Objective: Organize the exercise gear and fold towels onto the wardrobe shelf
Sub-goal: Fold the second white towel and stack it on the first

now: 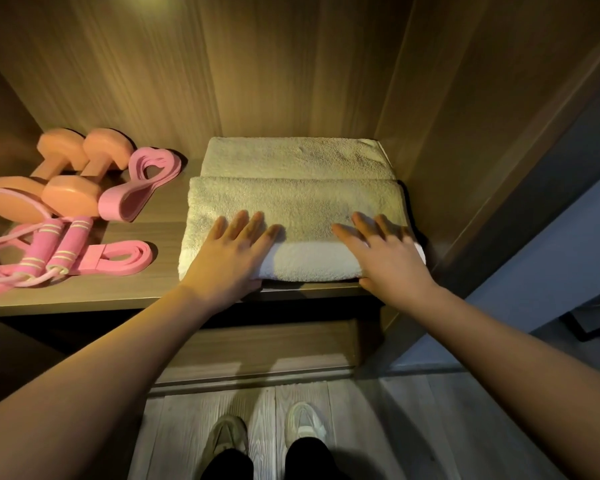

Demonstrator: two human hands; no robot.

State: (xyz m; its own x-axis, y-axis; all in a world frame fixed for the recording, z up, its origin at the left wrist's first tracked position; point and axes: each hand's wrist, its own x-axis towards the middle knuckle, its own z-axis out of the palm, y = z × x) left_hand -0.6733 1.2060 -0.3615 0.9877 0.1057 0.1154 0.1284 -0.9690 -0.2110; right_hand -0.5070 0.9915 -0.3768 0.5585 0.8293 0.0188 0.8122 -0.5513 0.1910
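My left hand (229, 258) and right hand (385, 258) lie flat, fingers straight and spread, pressing on the near edge of a folded towel (298, 199) on the shelf (146, 223), with a second towel (291, 155) touching it just behind. To the left, apart from the towels, sit two dumbbells (71, 197), pink bands (116, 200) and a rope (73, 237). The side wall (465, 133) stands close on the right, and below are my shoes (305, 424) on a plank floor (174, 420).

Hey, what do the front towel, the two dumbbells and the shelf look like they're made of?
Front towel: terry cloth, probably cotton; looped, fuzzy nap. Dumbbells: matte orange-pink coating, perhaps vinyl or rubber; no shine, no bare metal visible. Shelf: wood-grain board, possibly laminate; straight streaky grain, smooth low-sheen face.
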